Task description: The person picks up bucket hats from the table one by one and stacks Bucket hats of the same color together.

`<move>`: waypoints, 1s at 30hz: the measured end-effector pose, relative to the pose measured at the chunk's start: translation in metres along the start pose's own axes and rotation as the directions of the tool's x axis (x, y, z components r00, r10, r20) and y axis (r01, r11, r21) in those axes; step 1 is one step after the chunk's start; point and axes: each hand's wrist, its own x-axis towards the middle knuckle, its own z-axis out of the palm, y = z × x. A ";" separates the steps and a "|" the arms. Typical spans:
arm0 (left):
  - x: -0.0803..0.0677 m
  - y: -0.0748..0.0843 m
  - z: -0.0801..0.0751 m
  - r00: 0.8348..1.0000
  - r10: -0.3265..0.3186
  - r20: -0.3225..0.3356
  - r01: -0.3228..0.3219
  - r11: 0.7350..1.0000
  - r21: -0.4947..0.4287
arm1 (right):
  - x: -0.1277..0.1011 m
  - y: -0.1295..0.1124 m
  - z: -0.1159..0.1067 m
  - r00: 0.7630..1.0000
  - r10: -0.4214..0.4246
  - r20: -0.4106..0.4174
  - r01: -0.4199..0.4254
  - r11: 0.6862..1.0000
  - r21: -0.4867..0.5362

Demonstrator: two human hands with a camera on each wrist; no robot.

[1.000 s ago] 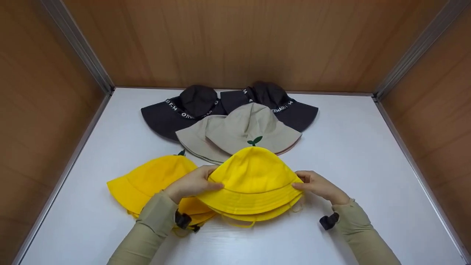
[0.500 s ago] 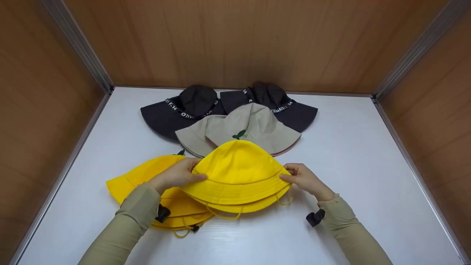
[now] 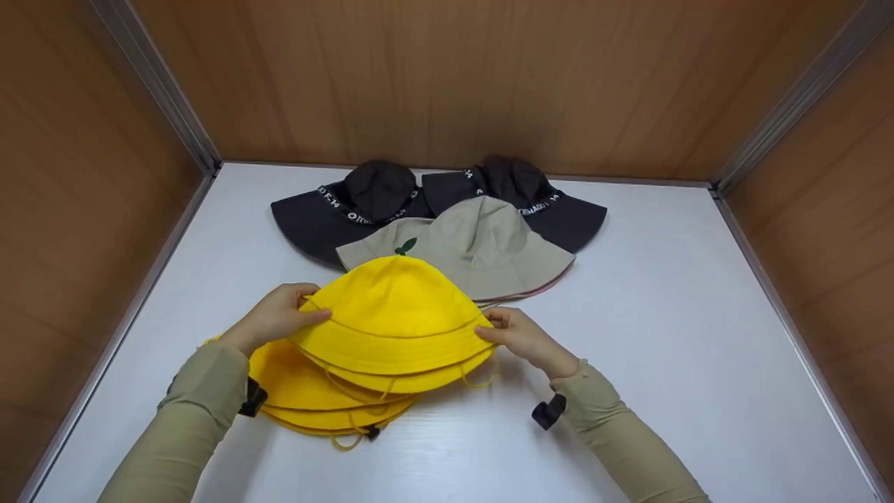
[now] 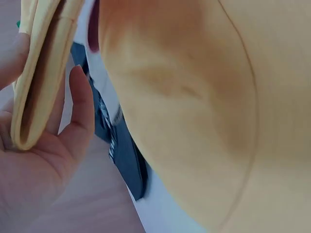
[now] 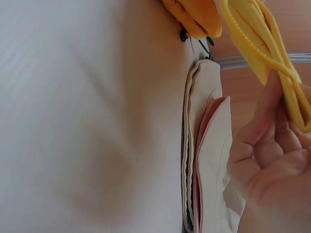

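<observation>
Pinching a yellow hat (image 3: 394,300) by its sides in 2 loosely curled hands (image 3: 276,316) (image 3: 529,339). Held over a lower hat (image 3: 297,381).

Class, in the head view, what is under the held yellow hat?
Beneath the held yellow hat, part of another yellow hat shows, with a looped cord and black toggle. Its top is covered there.

Yellow hat (image 3: 398,318), green sprout (image 3: 406,246), beige hat (image 3: 482,255), white-lettered black hats (image 3: 307,220)

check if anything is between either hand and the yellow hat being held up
Nothing visible: the left hand and the right hand pinch the held yellow hat directly, at opposite sides.
</observation>
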 end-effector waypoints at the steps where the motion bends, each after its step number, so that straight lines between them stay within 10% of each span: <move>1: -0.002 -0.003 -0.004 1.000 -0.014 -0.002 0.014 1.000 0.011 | 0.002 -0.002 0.005 1.000 0.005 0.012 -0.005 1.000 0.007; 13: -0.026 -0.043 -0.035 0.990 -0.134 -0.035 0.137 0.985 0.104 | 0.025 -0.020 0.067 0.998 0.035 0.061 -0.035 0.999 0.000; 30: -0.028 -0.076 -0.020 0.974 -0.203 -0.100 0.217 0.962 0.164 | 0.034 -0.008 0.089 0.997 0.033 0.066 -0.018 0.975 -0.223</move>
